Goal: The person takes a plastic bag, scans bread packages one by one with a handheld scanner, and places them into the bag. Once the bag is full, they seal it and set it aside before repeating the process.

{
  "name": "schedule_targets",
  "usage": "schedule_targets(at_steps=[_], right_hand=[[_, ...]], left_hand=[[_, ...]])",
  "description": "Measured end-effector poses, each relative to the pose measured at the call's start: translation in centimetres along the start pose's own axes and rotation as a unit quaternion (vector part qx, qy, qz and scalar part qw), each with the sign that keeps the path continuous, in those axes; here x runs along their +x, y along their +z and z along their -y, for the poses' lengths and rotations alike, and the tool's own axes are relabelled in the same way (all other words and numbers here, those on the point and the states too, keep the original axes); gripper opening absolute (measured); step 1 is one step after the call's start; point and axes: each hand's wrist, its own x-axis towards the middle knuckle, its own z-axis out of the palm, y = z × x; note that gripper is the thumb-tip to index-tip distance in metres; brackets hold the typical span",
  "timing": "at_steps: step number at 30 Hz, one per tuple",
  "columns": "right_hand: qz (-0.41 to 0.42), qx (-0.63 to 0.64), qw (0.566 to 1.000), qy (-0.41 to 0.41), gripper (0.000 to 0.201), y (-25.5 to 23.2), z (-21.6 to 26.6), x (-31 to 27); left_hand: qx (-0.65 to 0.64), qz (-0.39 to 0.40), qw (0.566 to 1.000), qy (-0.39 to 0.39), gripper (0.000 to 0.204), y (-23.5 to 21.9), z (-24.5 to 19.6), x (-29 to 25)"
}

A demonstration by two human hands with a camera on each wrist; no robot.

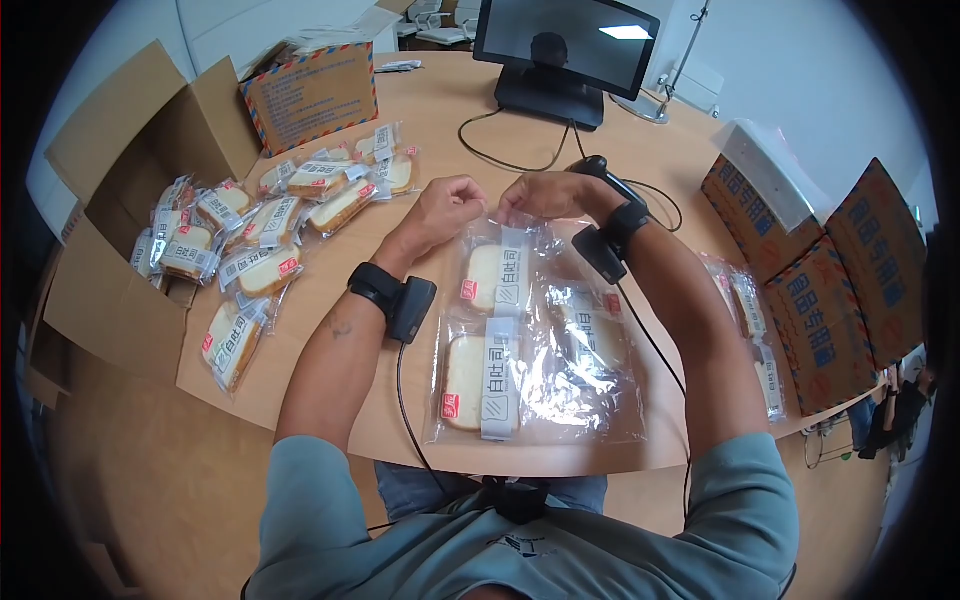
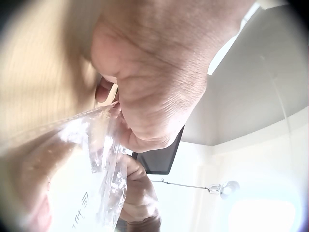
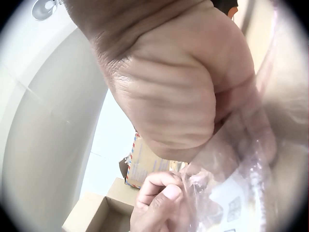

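On the table in front of me lies a large clear plastic bag (image 1: pixel 625 420) with packed slices of white bread (image 1: pixel 470 365) inside, showing through the film. My left hand (image 1: pixel 448 212) pinches the bag's far edge near its left corner, fingers curled; the left wrist view shows the film running up into them. A little to the right, my right hand (image 1: pixel 545 196) grips the same edge between thumb and fingers. Creased film partly covers the fingers of the right hand (image 3: pixel 164 101) in the right wrist view. Glare hides part of the bread on the bag's right side.
Several packed bread slices (image 1: pixel 270 222) lie heaped at the left, by an open cardboard box (image 1: pixel 110 310). A printed carton (image 1: pixel 310 95) stands behind them. A monitor (image 1: pixel 565 45) and a black handheld device (image 1: pixel 610 180) are farther back. Printed cartons (image 1: pixel 810 310) stand right.
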Motion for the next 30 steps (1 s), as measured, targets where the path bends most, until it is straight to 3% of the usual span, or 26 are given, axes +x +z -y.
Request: schedule_targets(at_steps=[3,12,18,25,27,30], right_hand=[[-0.069,-0.033,0.997,-0.012,0.019,0.2,0.8,-0.8],[-0.05,-0.122,0.991,0.036,0.024,0.4,1.1,-0.1],[-0.051,-0.059,0.996,0.031,0.022,0.6,0.4,0.4],[-0.05,-0.086,0.995,0.02,0.015,0.6,1.0,-0.4],[-0.069,-0.018,0.997,0.019,0.014,0.9,1.1,-1.0],[-0.07,0.01,0.997,-0.033,0.022,0.7,0.4,-1.1]], left_hand=[[-0.007,-0.002,1.0,0.012,0.014,-0.1,-0.1,-0.1],[-0.015,-0.001,1.0,-0.02,0.013,0.0,0.0,-0.1],[0.017,0.0,1.0,0.001,0.016,0.2,0.3,-0.2],[0.029,0.0,0.999,-0.016,0.023,0.2,-0.3,-0.3],[0.02,-0.003,1.0,-0.012,0.024,0.1,-0.2,-0.2],[0.076,-0.013,0.997,-0.011,0.029,0.0,1.1,0.2]])
